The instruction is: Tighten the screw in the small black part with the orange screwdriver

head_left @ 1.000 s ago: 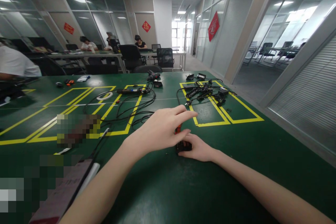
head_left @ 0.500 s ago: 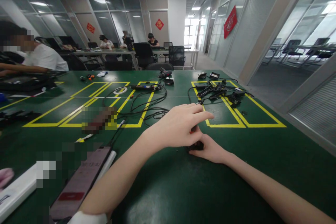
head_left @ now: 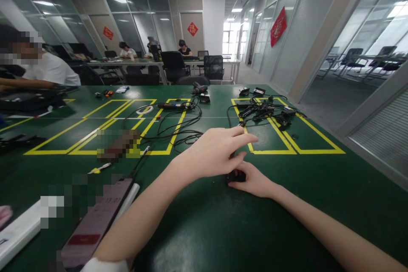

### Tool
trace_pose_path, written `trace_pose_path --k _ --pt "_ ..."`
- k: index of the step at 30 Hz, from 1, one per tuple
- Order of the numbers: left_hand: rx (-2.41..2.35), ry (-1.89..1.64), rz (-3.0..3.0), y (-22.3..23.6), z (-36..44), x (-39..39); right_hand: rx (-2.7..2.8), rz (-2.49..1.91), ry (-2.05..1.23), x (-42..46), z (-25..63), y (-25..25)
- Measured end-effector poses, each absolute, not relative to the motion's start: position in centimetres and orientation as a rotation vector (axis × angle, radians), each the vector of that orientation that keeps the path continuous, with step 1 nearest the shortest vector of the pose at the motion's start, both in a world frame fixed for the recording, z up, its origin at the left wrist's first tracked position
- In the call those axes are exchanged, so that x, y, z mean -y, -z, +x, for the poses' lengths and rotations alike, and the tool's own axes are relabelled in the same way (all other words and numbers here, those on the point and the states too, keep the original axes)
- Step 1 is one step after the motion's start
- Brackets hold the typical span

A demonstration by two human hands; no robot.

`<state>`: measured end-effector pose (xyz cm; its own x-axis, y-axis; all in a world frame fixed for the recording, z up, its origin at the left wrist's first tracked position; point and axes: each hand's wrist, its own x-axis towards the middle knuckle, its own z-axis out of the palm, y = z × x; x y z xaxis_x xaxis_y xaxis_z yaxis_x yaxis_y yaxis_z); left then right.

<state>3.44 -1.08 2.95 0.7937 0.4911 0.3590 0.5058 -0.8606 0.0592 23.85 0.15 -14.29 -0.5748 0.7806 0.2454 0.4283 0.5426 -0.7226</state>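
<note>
Small black part (head_left: 236, 177), partly out of sight, in the right grip (head_left: 255, 180).

We see a smooth green tabletop (head_left: 197, 229) with a glossy sheen, matt yellow tape (head_left: 318, 151) on it, and a smooth, glassy phone screen (head_left: 102, 210). The small black part (head_left: 230, 177) looks like plastic to us; the chair back (head_left: 213, 66) is see-through mesh.
</note>
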Motion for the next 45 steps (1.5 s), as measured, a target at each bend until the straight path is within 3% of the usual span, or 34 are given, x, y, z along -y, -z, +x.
trace_pose_path --k 45 --pt "0.827 0.572 -2.954 -2.85 3.41 0.88 2.233 -0.981 -0.83 -0.09 23.78 14.12"
